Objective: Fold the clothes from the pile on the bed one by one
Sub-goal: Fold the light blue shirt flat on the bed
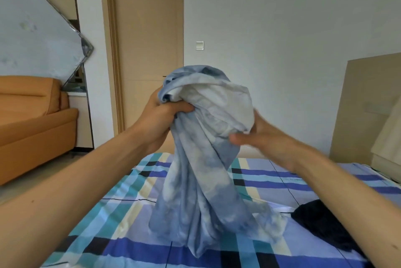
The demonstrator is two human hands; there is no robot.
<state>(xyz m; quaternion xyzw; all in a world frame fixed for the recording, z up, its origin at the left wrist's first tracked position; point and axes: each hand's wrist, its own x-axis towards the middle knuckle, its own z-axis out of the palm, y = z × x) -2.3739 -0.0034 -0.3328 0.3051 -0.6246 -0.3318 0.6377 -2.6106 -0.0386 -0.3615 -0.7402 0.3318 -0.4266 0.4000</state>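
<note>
a blue and white tie-dye garment (201, 181) is held up over the middle of the bed (282, 172). its top is a crumpled ball raised well above the bed, and its lower end trails down onto the checked sheet (104, 224) and rests there in loose folds. the left hand (160, 115) grips the upper left of the ball, thumb laid across the cloth and fingers curled in behind it. the right hand (260, 137) grips the ball's right side a little lower, thumb in front and fingers hidden behind the fabric. the hands are apart, with the bunched cloth between them. no hem, collar or sleeve edge can be told apart in the bundle; a paler layer shows near the top.

a dark heap of clothes (325, 222) lies on the right part of the bed, near the garment's trailing end and partly hidden by the right forearm (347, 185). whether cloth touches cloth there cannot be told. on the bed's left part the sheet lies flat out to the left edge.

off the bed's left edge comes a strip of floor (43, 170), then an orange sofa (32, 126) with a large pale panel (32, 29) leaning tilted above it. past the bed's far edge stands a shut tan door (149, 50), with a light switch (199, 45) on the wall (282, 29) beside it. beyond the bed's far right corner a tan board (358, 105) leans on that wall.
</note>
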